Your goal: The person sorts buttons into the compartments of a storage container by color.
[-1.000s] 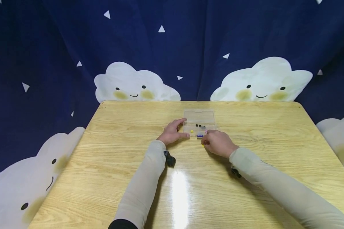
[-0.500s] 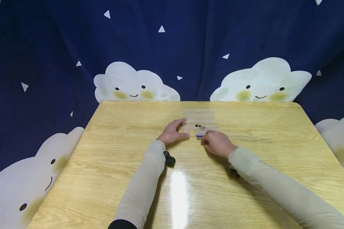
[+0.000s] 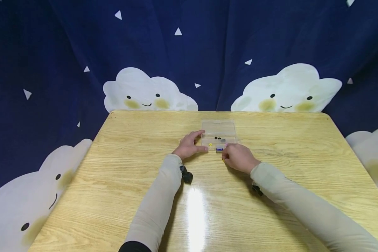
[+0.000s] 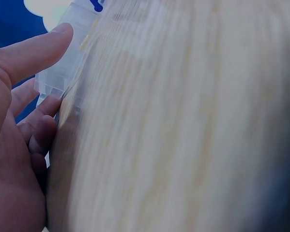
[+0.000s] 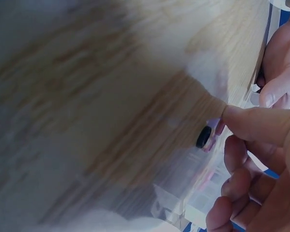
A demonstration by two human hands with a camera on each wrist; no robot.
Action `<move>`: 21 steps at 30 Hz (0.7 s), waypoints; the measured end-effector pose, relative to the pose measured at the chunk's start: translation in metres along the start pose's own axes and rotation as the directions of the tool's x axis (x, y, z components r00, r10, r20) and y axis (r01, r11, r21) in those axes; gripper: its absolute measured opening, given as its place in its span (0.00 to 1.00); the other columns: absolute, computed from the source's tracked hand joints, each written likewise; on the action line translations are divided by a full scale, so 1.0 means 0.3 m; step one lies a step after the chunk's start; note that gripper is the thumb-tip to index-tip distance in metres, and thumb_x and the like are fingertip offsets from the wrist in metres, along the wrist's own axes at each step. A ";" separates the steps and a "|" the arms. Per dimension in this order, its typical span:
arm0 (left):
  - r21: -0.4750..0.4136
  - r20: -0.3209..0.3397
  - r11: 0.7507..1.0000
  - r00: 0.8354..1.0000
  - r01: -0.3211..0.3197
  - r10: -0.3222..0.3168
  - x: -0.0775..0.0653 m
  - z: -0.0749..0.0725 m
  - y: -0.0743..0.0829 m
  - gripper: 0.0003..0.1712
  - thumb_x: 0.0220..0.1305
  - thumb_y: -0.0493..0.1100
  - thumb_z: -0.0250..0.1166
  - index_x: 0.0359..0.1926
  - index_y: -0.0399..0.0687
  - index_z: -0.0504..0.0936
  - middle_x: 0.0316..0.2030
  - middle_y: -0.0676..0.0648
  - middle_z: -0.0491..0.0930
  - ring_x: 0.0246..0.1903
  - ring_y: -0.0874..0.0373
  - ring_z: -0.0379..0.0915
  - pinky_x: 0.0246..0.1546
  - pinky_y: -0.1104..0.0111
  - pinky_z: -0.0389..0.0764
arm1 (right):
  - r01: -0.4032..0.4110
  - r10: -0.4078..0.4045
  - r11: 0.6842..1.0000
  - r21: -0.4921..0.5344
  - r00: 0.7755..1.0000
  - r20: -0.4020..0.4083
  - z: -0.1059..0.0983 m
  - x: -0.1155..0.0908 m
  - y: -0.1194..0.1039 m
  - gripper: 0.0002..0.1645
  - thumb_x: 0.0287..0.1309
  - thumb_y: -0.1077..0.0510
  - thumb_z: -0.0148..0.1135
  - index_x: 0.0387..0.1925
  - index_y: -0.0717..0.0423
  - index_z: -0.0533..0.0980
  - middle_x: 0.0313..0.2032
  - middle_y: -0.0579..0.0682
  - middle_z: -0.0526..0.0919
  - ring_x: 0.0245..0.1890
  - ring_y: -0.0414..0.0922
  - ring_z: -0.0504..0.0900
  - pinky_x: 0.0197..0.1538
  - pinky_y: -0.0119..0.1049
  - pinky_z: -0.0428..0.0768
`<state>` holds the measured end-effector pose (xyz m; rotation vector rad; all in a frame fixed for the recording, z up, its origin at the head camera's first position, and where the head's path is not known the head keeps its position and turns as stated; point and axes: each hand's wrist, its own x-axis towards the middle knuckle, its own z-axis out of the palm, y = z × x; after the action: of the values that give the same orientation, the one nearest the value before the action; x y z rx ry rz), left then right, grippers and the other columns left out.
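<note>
Hardly anything has moved since half a second ago; at the right fingertips a little more dark shows beside a small yellow piece (image 3: pixel 223 160). Nearest me on my feed, pale sleeves (image 3: pixel 157 199) stretch over the wood-grain tabletop (image 3: pixel 113 168). My right hand (image 3: pixel 240 158) bends its thumb and fingers close together there; I can't tell whether they grip the piece. On the right wrist view, a black disc (image 5: pixel 203 137) sits just off that thumb. A blue piece (image 3: pixel 219 149) lies just left of those fingers. My left hand (image 3: pixel 189 145) keeps thumb and fingers spread around the left side of a clear plastic box (image 3: pixel 218 127), its lid open, small black pieces (image 3: pixel 216 138) inside. Behind hangs a navy curtain (image 3: pixel 208 52) with smiling white clouds (image 3: pixel 151 91).
</note>
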<state>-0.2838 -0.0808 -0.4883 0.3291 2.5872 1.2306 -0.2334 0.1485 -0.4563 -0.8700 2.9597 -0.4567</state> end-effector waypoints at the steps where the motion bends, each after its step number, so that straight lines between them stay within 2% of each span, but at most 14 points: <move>1: -0.001 0.001 1.000 1.000 0.001 -0.001 -0.001 0.000 0.001 0.47 0.57 0.52 0.74 0.74 0.65 0.63 0.65 0.48 0.71 0.52 0.50 0.66 0.56 0.55 0.69 | 0.001 -0.001 1.000 0.002 1.000 -0.003 0.000 0.001 0.000 0.12 0.50 0.68 0.65 0.19 0.49 0.81 0.23 0.42 0.83 0.30 0.44 0.82 0.36 0.41 0.80; 3: -0.006 0.001 1.000 1.000 0.004 -0.004 -0.002 0.001 0.002 0.47 0.57 0.52 0.75 0.74 0.65 0.63 0.65 0.48 0.70 0.53 0.50 0.66 0.57 0.54 0.69 | 0.005 -0.005 1.000 0.007 1.000 -0.003 0.000 0.003 0.001 0.12 0.49 0.68 0.64 0.18 0.50 0.81 0.21 0.42 0.83 0.26 0.41 0.78 0.34 0.40 0.79; 8: -0.007 0.002 1.000 1.000 -0.011 0.011 0.000 0.002 0.004 0.47 0.57 0.52 0.75 0.74 0.65 0.63 0.65 0.48 0.70 0.54 0.49 0.66 0.58 0.54 0.70 | 0.009 -0.009 1.000 0.005 1.000 -0.005 0.002 0.005 0.004 0.12 0.47 0.69 0.63 0.18 0.49 0.82 0.22 0.42 0.83 0.25 0.39 0.77 0.33 0.38 0.78; 14: -0.010 0.002 1.000 1.000 0.000 0.000 -0.004 0.000 0.005 0.47 0.57 0.53 0.74 0.75 0.66 0.62 0.66 0.48 0.69 0.55 0.50 0.66 0.59 0.53 0.69 | 0.004 -0.004 1.000 0.012 1.000 0.001 -0.002 0.003 0.005 0.14 0.48 0.69 0.62 0.16 0.48 0.80 0.19 0.40 0.80 0.23 0.39 0.72 0.30 0.35 0.73; 21: 0.006 0.004 1.000 1.000 -0.007 0.007 -0.005 -0.001 0.005 0.47 0.58 0.52 0.74 0.75 0.64 0.61 0.66 0.47 0.70 0.53 0.50 0.65 0.56 0.54 0.69 | 0.004 -0.004 1.000 -0.008 0.999 -0.036 -0.015 -0.009 0.002 0.08 0.53 0.65 0.65 0.22 0.51 0.83 0.26 0.46 0.82 0.26 0.41 0.77 0.32 0.39 0.77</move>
<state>-0.2823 -0.0805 -0.4868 0.3423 2.5894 1.2230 -0.2319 0.1518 -0.4523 -0.8781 2.9951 -0.4660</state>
